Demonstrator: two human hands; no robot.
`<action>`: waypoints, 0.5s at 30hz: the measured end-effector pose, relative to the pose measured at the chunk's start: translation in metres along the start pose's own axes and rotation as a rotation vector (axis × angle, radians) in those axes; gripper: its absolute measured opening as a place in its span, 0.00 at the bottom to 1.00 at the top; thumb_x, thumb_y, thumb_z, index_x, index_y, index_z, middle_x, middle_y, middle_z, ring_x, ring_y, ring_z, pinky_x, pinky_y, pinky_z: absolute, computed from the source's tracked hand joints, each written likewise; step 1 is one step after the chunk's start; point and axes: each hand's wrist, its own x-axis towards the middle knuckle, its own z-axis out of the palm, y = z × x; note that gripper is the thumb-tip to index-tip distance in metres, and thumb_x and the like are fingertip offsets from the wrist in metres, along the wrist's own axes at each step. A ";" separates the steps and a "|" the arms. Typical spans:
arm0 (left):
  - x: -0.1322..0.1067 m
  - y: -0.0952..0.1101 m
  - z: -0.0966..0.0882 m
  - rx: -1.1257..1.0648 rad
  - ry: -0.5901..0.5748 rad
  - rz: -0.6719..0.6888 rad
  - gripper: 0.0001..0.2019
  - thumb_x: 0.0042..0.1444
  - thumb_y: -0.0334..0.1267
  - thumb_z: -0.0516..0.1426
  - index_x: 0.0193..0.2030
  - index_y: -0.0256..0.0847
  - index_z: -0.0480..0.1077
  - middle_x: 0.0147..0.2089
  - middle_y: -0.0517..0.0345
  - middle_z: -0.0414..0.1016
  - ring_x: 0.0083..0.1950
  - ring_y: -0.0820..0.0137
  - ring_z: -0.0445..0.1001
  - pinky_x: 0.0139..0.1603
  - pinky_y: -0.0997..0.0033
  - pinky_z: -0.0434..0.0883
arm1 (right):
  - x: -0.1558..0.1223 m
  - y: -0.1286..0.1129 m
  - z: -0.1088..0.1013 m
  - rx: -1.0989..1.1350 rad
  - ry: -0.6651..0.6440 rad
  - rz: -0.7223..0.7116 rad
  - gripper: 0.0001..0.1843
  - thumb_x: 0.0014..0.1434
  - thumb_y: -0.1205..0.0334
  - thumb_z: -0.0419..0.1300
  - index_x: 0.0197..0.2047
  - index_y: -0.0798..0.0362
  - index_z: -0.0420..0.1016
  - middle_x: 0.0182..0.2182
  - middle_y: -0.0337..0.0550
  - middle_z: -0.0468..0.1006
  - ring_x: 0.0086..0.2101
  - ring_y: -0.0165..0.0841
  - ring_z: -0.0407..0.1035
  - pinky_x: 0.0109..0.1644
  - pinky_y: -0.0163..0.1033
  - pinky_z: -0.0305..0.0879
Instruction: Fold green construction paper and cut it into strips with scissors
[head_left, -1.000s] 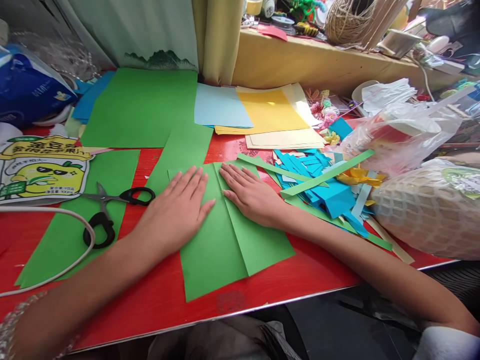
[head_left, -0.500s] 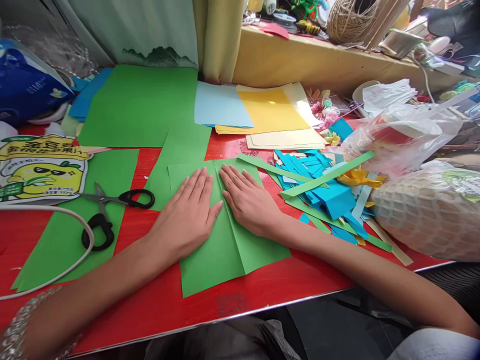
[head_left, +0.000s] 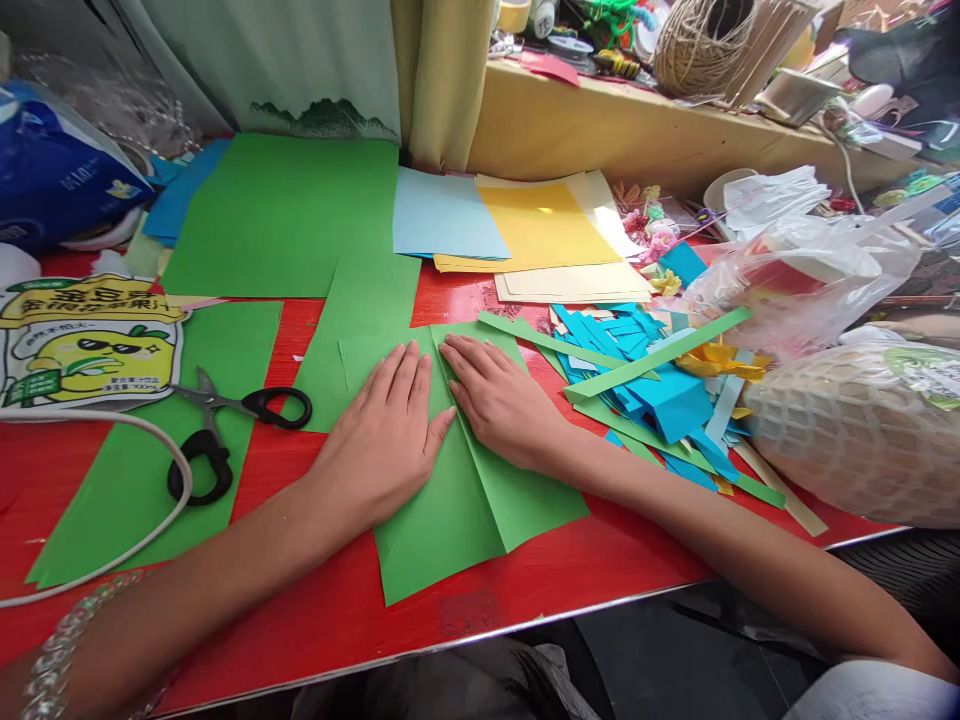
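- Green sheet: lies beneath both hands, its crease running between the 2.
- Left hand: laid flat, 4 fingers close together, thumb apart, tip near crease.
- Right hand: laid flat, fingers together, fingertips beside crease.
- Surface: red table; curtain and cluttered ledge behind.
- Left side: scissors, blades spread; white cable crosses 1 handle.
- Right side: paper strips crowd just beside right hand.

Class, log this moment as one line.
left hand: palm-down on creased green paper | right hand: palm-down, same paper | black-handled scissors: open, untouched
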 end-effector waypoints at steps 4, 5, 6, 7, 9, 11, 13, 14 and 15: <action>0.002 -0.008 -0.001 -0.024 -0.002 -0.002 0.29 0.62 0.46 0.39 0.62 0.26 0.54 0.65 0.38 0.54 0.66 0.57 0.50 0.64 0.57 0.54 | 0.006 0.010 0.002 0.049 0.019 -0.010 0.27 0.66 0.57 0.35 0.62 0.62 0.55 0.62 0.48 0.57 0.61 0.35 0.48 0.64 0.44 0.45; 0.002 -0.009 0.000 -0.023 -0.002 0.005 0.29 0.62 0.46 0.39 0.62 0.26 0.54 0.66 0.38 0.52 0.67 0.58 0.49 0.64 0.57 0.53 | 0.007 0.011 0.003 0.037 -0.002 -0.014 0.28 0.66 0.56 0.35 0.64 0.61 0.53 0.63 0.46 0.54 0.62 0.35 0.45 0.65 0.45 0.42; 0.002 -0.010 0.000 -0.020 -0.004 0.014 0.29 0.62 0.46 0.39 0.63 0.24 0.52 0.67 0.38 0.50 0.68 0.58 0.47 0.65 0.57 0.51 | 0.007 0.010 0.003 0.020 -0.024 -0.014 0.28 0.66 0.56 0.35 0.64 0.60 0.50 0.64 0.45 0.51 0.63 0.35 0.42 0.65 0.46 0.40; 0.002 -0.010 0.001 -0.016 -0.007 0.023 0.30 0.62 0.45 0.38 0.63 0.23 0.51 0.67 0.37 0.48 0.68 0.58 0.45 0.65 0.57 0.50 | 0.007 0.010 0.004 0.003 -0.040 -0.007 0.28 0.66 0.56 0.34 0.65 0.60 0.49 0.64 0.45 0.49 0.63 0.35 0.40 0.66 0.47 0.38; 0.002 -0.009 0.003 -0.009 -0.009 0.032 0.30 0.62 0.45 0.38 0.64 0.21 0.49 0.68 0.36 0.46 0.68 0.58 0.44 0.66 0.57 0.48 | 0.006 0.006 0.004 -0.023 -0.052 0.017 0.28 0.66 0.57 0.33 0.65 0.61 0.49 0.65 0.46 0.48 0.64 0.35 0.40 0.66 0.46 0.37; 0.002 -0.008 0.004 -0.006 0.001 0.029 0.30 0.62 0.45 0.37 0.64 0.20 0.48 0.68 0.36 0.45 0.68 0.57 0.43 0.66 0.56 0.48 | 0.005 0.002 0.003 -0.041 -0.055 0.038 0.28 0.66 0.58 0.33 0.65 0.62 0.48 0.65 0.47 0.48 0.64 0.35 0.39 0.66 0.47 0.37; 0.002 -0.005 0.005 -0.013 0.020 0.024 0.31 0.62 0.45 0.37 0.64 0.19 0.48 0.67 0.35 0.46 0.68 0.57 0.43 0.66 0.56 0.48 | 0.005 -0.001 0.002 -0.052 -0.063 0.054 0.28 0.66 0.59 0.33 0.65 0.62 0.48 0.64 0.47 0.48 0.64 0.35 0.39 0.66 0.48 0.37; 0.002 -0.004 0.005 -0.020 0.029 0.019 0.31 0.62 0.44 0.37 0.63 0.19 0.49 0.67 0.34 0.46 0.68 0.56 0.43 0.66 0.56 0.48 | 0.005 -0.002 0.001 -0.056 -0.069 0.060 0.28 0.66 0.59 0.33 0.65 0.62 0.47 0.64 0.47 0.48 0.64 0.36 0.39 0.66 0.48 0.36; 0.002 -0.003 0.006 -0.028 0.039 0.011 0.30 0.62 0.44 0.37 0.63 0.19 0.49 0.67 0.34 0.46 0.68 0.56 0.43 0.66 0.55 0.48 | 0.005 -0.003 0.001 -0.060 -0.074 0.066 0.28 0.66 0.59 0.33 0.65 0.62 0.47 0.65 0.47 0.48 0.64 0.36 0.39 0.66 0.48 0.36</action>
